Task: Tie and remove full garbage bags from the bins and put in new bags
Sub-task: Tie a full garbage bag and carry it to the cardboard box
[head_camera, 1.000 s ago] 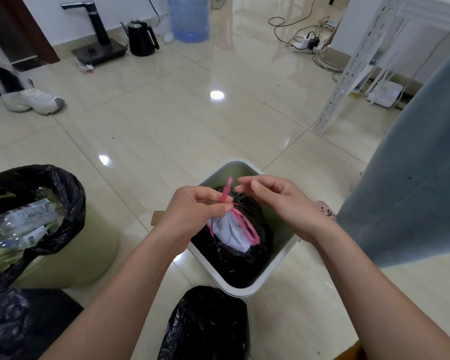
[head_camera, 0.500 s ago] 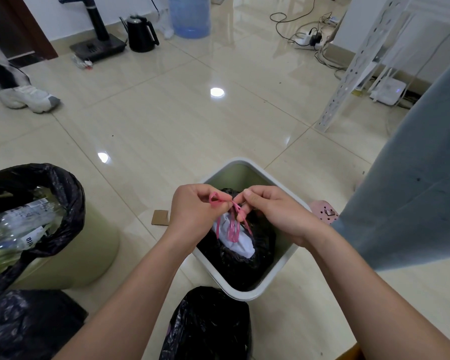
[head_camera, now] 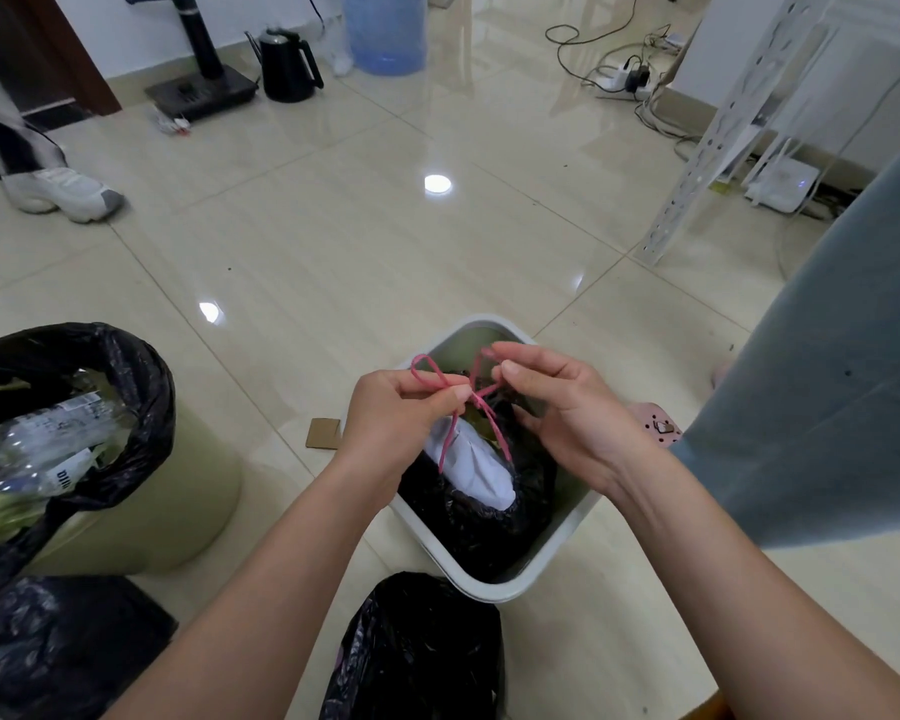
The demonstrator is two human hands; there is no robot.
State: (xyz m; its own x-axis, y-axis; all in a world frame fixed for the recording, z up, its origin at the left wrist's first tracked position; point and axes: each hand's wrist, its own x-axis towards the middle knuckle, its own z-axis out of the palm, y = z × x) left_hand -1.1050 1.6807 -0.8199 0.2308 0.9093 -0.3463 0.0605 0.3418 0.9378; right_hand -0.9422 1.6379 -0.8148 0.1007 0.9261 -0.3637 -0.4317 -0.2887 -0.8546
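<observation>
While both hands pinch the pink cord (head_camera: 440, 379) above the bag (head_camera: 481, 517), the knot is loose. If the left hand (head_camera: 401, 413) or right hand (head_camera: 552, 402) slips, it may open, and the bag may spill in the bin (head_camera: 557, 543).

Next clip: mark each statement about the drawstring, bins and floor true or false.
1. Both hands, left hand and right hand, pinch the pink drawstring. True.
2. The black bag sits outside the white square bin. False: it is inside it.
3. The round green bin at left is unlined. False: a black liner covers its rim.
4. A black kettle stands on the tiled floor. True.
</observation>
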